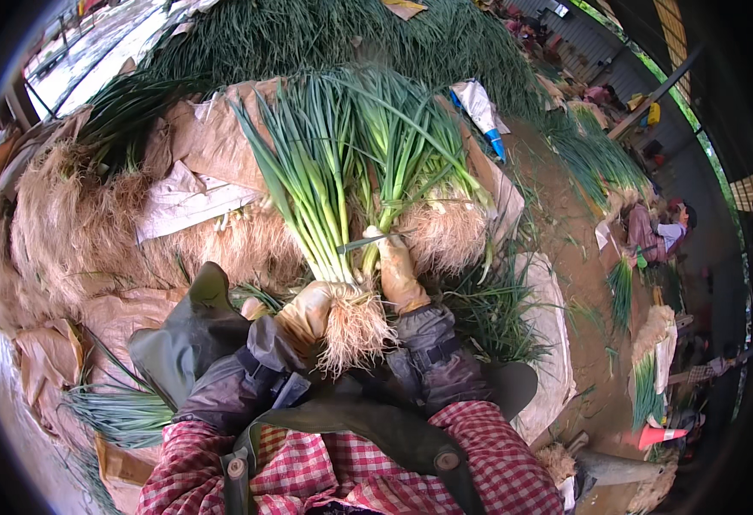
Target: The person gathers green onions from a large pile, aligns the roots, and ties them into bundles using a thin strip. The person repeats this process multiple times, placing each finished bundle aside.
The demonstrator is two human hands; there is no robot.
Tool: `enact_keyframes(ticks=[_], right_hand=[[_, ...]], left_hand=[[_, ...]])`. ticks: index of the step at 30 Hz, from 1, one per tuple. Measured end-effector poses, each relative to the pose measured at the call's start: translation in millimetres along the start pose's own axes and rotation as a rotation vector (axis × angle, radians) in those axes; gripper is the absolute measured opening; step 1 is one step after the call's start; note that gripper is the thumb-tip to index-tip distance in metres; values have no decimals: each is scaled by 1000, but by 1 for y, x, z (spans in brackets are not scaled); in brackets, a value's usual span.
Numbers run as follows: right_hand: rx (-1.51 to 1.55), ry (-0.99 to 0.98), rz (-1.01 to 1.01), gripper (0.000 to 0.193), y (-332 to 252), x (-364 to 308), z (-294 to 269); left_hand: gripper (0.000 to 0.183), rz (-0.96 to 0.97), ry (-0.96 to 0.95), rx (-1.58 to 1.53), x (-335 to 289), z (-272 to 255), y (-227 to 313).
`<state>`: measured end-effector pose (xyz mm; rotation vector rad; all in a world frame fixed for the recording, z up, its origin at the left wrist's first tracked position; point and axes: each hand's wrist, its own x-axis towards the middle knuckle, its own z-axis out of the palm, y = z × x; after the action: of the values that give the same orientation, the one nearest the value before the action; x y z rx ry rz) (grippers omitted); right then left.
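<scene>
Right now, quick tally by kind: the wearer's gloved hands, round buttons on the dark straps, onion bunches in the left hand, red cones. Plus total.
Gloved hands: 2 (left hand, right hand)
Round strap buttons: 2
Green onion bunch in the left hand: 1
Red cone, lower right: 1
Total: 6

I see long, slender spring onions shading from green leaves to white stems and tan, stringy roots. My feed shows cream-yellow work gloves, a red-and-white checked fabric shirt and an orange-red cone.
</scene>
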<state>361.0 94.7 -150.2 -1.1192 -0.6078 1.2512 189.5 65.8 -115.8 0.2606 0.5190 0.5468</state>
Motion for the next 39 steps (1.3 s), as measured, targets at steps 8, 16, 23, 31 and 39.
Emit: enact_keyframes(ticks=[8,16,23,31,39], right_hand=[[-124,149,30,26,58,12,-32],[-1074,-274,107,31,110,-45,-93],[-1049,-505,-50,19,10,-66,-47],[-263,-495,52,24,-25,-6,4],[214,-239,186,52,-6,-22,-6]], left_hand=[[19,202,68,66,19,-26,-7],[16,176,168,-15,13,-18,-5],[31,26,-417,-252,-3,-17,29],[21,81,-161,-129,-12,-21,15],[23,95,-13,-170,5,-21,4]])
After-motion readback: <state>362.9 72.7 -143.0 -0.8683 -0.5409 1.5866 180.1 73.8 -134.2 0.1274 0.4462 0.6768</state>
